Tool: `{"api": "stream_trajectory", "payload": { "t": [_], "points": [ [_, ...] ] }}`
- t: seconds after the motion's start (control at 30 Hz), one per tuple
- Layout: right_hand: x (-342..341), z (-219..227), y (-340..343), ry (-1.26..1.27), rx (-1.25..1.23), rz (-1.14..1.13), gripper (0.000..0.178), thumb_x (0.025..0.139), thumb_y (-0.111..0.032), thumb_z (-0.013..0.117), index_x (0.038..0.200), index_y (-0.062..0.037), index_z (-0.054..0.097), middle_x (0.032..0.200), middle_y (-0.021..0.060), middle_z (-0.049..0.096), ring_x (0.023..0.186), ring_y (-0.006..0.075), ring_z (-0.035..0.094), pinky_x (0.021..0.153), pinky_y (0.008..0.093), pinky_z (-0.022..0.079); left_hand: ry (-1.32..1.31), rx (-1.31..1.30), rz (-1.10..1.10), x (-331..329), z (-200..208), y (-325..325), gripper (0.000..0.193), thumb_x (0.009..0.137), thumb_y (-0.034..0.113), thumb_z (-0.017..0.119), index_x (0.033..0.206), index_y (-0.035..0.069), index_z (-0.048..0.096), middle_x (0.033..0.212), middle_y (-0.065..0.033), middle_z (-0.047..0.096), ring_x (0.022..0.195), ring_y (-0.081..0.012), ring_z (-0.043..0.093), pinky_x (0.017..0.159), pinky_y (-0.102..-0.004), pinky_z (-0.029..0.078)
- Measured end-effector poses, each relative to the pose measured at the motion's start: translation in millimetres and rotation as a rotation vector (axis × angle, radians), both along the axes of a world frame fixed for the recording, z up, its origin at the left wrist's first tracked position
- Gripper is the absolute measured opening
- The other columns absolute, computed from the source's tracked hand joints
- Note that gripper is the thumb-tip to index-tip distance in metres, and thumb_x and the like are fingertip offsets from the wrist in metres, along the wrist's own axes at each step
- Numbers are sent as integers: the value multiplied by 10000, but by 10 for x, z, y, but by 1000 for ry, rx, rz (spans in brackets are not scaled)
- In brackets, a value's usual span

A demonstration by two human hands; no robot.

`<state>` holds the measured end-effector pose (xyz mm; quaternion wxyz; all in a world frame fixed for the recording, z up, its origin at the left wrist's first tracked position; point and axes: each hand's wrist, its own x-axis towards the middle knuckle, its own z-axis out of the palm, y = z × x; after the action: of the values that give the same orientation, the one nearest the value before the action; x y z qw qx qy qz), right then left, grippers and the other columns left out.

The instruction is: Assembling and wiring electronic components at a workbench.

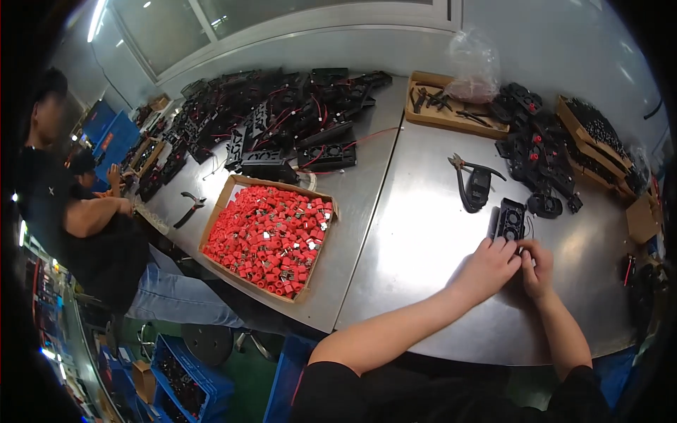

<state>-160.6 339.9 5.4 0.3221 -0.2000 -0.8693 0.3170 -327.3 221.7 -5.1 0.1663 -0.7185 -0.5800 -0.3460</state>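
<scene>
Low over the steel table, my left hand (488,264) has its fingers closed on the near end of a black plastic housing (510,217) with round openings in its face. My right hand (537,269) is right beside it, fingers bent together at the housing's near right corner. What those fingertips pinch is hidden. A thin dark wire (529,227) curls up next to the housing. Just beyond lie cutting pliers (460,182) with dark handles and a black oval plastic part (479,189). Another small black part (545,205) rests to the right of the housing.
An open carton of red plastic pieces with metal tabs (271,240) stands left of the table seam. Black housings with red wires (282,120) heap behind it. At the back are a shallow cardboard tray (416,116) and a plastic bag (474,67). A person (84,211) works at left.
</scene>
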Motion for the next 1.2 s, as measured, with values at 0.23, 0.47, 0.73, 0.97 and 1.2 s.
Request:
{"api": "stream_trajectory", "payload": {
  "t": [0.23, 0.47, 0.73, 0.97, 1.2],
  "points": [
    [24, -165, 44, -5, 51, 21, 215, 987, -41, 545, 1115, 18, 706, 946, 190, 722, 836, 345, 728, 767, 373, 545, 45, -150, 215, 238, -1, -111, 256, 890, 196, 611, 1089, 57, 693, 1025, -62, 611, 989, -223, 594, 825, -339, 464],
    [14, -42, 205, -75, 400, 13, 122, 946, -42, 561, 966, 15, 667, 821, 185, 678, 681, 310, 652, 631, 391, 471, 11, -196, 207, 292, -54, -24, 320, 885, 203, 618, 1153, 55, 713, 1093, -90, 625, 1075, -262, 575, 946, -404, 452],
    [-2797, 1076, -935, -17, 385, 752, 320, 857, 5, 694, 1168, -70, 706, 956, 126, 680, 888, 341, 691, 773, 432, 567, -192, -498, 81, 379, -152, 156, 390, 1039, 72, 484, 1401, 31, 624, 1413, -136, 621, 1415, -227, 522, 1183, -350, 393],
    [-4958, 480, -2212, -122, 663, 696, 121, 906, -112, 651, 978, -65, 736, 1104, 157, 715, 1029, 352, 714, 844, 470, 603, -8, -43, 2, 176, -8, -107, 497, 889, 268, 594, 1297, -17, 605, 1301, -200, 574, 1217, -314, 536, 1016, -464, 406],
    [-4902, 349, -2373, -7, 572, 680, 270, 861, -144, 699, 1126, -112, 737, 1141, 143, 701, 1049, 354, 712, 848, 470, 606, -25, -204, -30, 155, -265, -11, 511, 881, 265, 629, 1331, 26, 595, 1355, -161, 552, 1286, -311, 505, 1061, -480, 381]
  ]
}}
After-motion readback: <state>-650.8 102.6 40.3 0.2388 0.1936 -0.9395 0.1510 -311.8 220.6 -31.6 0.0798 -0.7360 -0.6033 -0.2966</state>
